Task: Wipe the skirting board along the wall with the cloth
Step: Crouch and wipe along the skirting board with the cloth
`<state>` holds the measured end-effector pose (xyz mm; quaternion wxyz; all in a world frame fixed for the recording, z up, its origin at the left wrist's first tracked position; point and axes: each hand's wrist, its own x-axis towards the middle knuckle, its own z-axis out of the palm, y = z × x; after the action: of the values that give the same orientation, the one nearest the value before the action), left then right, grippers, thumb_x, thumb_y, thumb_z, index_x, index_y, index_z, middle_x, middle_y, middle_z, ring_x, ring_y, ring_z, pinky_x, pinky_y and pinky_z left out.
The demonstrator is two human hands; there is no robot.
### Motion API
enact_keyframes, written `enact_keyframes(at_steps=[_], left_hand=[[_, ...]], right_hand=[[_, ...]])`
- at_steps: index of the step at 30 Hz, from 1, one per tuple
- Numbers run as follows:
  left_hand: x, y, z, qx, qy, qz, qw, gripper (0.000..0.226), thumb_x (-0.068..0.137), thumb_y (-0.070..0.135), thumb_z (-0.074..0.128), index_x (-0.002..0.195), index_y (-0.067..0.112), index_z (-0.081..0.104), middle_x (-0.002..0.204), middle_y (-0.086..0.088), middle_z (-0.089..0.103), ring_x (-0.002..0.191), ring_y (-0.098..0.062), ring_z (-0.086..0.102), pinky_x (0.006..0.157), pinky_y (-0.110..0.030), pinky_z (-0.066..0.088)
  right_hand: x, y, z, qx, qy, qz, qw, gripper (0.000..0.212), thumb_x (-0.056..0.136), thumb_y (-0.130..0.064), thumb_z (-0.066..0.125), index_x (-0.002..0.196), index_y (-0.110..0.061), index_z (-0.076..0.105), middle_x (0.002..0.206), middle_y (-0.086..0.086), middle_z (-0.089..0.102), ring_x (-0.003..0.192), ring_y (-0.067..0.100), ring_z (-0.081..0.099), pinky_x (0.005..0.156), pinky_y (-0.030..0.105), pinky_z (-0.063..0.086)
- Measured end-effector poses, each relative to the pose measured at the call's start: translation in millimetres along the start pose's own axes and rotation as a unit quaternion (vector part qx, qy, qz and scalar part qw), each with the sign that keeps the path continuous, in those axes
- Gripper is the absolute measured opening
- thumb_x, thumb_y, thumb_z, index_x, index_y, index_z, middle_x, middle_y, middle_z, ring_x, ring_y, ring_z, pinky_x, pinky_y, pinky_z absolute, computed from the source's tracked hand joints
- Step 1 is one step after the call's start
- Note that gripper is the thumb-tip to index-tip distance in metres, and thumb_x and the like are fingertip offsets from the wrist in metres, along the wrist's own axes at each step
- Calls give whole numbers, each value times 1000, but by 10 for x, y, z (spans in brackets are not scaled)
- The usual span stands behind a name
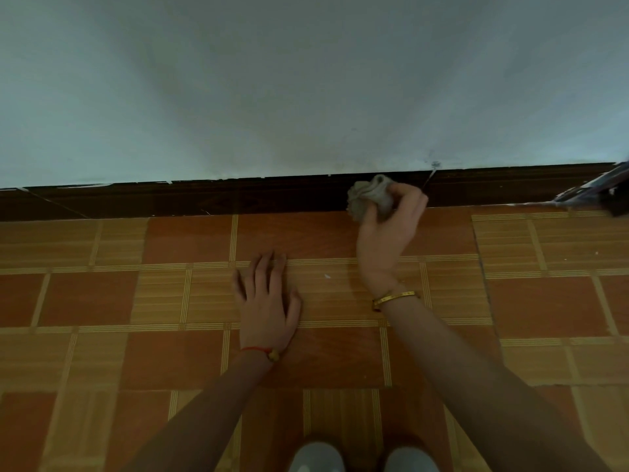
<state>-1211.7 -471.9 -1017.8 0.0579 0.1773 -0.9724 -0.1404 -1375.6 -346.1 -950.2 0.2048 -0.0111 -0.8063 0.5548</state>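
Head view, nearest first: 2 pale shoes (pixel 364 456) stand at the bottom edge on the orange and tan patterned floor tiles (pixel 85 294). Further out, the left hand (pixel 267 301) lies flat on the tiles, fingers straight and spread, holding nothing; a red string bracelet (pixel 260 350) circles its wrist. The right hand (pixel 388 236), wearing a gold bangle (pixel 394 298), grips the bunched grey cloth (pixel 369 197) against the dark brown skirting board (pixel 204 197). Beyond rises the pale wall (pixel 306 80). No writing is legible.

Bare forearms, red string bracelet (pixel 260 350), gold bangle (pixel 394 298); possibly grey shoes (pixel 316 456)
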Motion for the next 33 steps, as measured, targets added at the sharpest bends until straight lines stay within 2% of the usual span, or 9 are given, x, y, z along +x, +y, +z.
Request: enact_keyframes(at_steps=[4, 7, 13, 19, 22, 24, 27, 29, 33], left_hand=[[-1, -9, 7, 0, -3, 3, 1000, 62, 94, 40, 40, 150, 13, 43, 155, -11, 41, 146, -31, 32, 119, -64, 18], [-3, -22, 9, -1, 0, 4, 1000, 62, 95, 40, 40, 150, 12, 43, 155, -11, 41, 146, -31, 32, 119, -63, 18], [-1, -24, 9, -8, 0, 5, 1000, 61, 94, 40, 42, 149, 14, 44, 154, -10, 41, 146, -30, 32, 120, -63, 16], [0, -27, 13, -9, -5, 3, 1000, 62, 95, 41, 40, 150, 13, 43, 155, -10, 40, 146, -31, 32, 119, -64, 17], [3, -17, 8, -7, -4, 3, 1000, 62, 95, 41, 40, 150, 13, 42, 154, -10, 41, 146, -31, 32, 119, -63, 17], [0, -17, 10, -7, -2, 3, 1000, 62, 94, 41, 40, 150, 13, 42, 154, -11, 41, 145, -31, 32, 120, -63, 16], [-6, -26, 8, -7, -1, 6, 1000, 62, 94, 41, 41, 150, 14, 42, 153, -11, 41, 146, -31, 32, 120, -63, 15], [-8, -36, 9, -6, -1, 8, 1000, 63, 94, 41, 40, 150, 14, 42, 154, -11, 41, 146, -31, 32, 120, -62, 15], [-5, -38, 15, -5, -5, 5, 1000, 63, 94, 41, 40, 150, 14, 42, 154, -10, 41, 146, -31, 31, 120, -63, 16]], right_hand=[[-282, -175, 345, -1, -107, -24, 994, 24, 75, 10, 65, 95, -1, 55, 104, 12, 47, 87, 1, 43, 74, 0, 35], [-349, -232, 453, 17, -109, -5, 994, 23, 76, 9, 65, 93, -2, 54, 103, 9, 46, 83, 3, 43, 73, 0, 35], [-88, -7, 119, -14, -28, 28, 999, 25, 76, 9, 64, 96, -1, 55, 107, 12, 50, 91, 4, 48, 78, 1, 38], [177, 260, -152, -37, 75, 74, 994, 28, 75, 10, 66, 98, 0, 53, 108, 14, 52, 96, 19, 55, 80, 5, 42], [87, 236, -79, -34, 36, 75, 996, 29, 75, 11, 64, 97, -2, 50, 107, 11, 49, 96, 15, 53, 83, 6, 42], [-34, 209, 34, -47, -44, 41, 997, 29, 75, 11, 65, 95, -4, 50, 106, 7, 47, 94, 14, 51, 82, 6, 41], [-194, 183, 232, -69, -139, -8, 988, 31, 73, 10, 67, 92, -7, 50, 106, 6, 46, 90, 17, 52, 78, 20, 47], [-202, 189, 253, -74, -137, -7, 988, 31, 72, 11, 66, 93, -7, 51, 107, 6, 46, 90, 16, 51, 77, 20, 45], [6, 321, -51, -101, -88, 28, 991, 29, 77, 10, 65, 96, -8, 51, 110, 6, 47, 94, 7, 47, 82, 2, 38]])
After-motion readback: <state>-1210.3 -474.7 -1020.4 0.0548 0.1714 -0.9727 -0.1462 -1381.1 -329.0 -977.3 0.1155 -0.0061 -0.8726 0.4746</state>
